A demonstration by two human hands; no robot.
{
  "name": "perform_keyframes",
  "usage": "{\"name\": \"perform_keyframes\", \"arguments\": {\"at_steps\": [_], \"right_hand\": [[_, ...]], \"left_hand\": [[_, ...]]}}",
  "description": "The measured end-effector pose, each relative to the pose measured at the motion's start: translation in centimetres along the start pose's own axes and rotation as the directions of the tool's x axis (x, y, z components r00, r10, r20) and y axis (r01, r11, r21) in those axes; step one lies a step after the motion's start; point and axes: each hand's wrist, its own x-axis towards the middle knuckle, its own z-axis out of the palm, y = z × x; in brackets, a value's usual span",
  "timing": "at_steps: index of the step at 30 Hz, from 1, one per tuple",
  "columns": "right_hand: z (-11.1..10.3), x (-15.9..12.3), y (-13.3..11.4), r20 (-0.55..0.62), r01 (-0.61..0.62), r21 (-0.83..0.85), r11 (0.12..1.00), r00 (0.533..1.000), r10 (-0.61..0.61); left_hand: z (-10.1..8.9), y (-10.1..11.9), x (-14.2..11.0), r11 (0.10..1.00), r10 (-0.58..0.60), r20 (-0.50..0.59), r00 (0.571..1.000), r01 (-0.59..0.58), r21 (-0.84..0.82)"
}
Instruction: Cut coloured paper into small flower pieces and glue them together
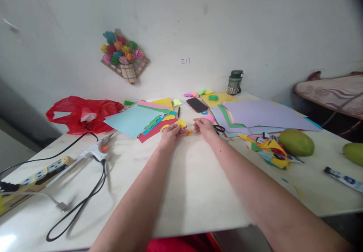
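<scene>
Left hand [171, 132]: holding yellow paper [181, 123] over the tabletop [181, 195].
Right hand [204, 128]: near it, curled in a pinch, contents unclear.
Beyond the hands: dark phone [197, 104] lying flat.
Left of them: glue gun [100, 150], red bag [104, 108].
Right of them: paper scraps [272, 145], green fruit [297, 142].

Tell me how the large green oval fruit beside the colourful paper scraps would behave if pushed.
The large green oval fruit would probably roll unevenly, since its body is rounded but longer than it is wide. Its skin looks smooth, so it may be a bit slippery. Pushed leftward, it would likely shove the loose, colourful paper scraps, which look thin and light.
</scene>
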Motion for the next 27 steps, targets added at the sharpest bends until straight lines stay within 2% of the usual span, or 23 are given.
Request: {"name": "perform_keyframes", "arguments": {"at_steps": [9, 16, 27], "right_hand": [[-0.03, -0.72, -0.35, 0.098, 0.016, 0.002, 1.0, 0.995, -0.016], [-0.4, -0.5, -0.16, 0.047, 0.062, -0.03, 0.998, 0.997, -0.06], [-0.45, -0.78, -0.14, 0.064, 0.052, -0.037, 0.998, 0.997, -0.05]], "left_hand": [[0.0, 0.17, -0.16, 1.0, -0.007, 0.034, 0.999, 0.007, 0.004], [-0.06, 0.3, -0.21, 1.0, -0.026, 0.024, 0.999, 0.026, 0.014], [-0.12, 0.42, -0.16, 0.999, -0.03, 0.022, 0.999, 0.03, 0.016]]}}
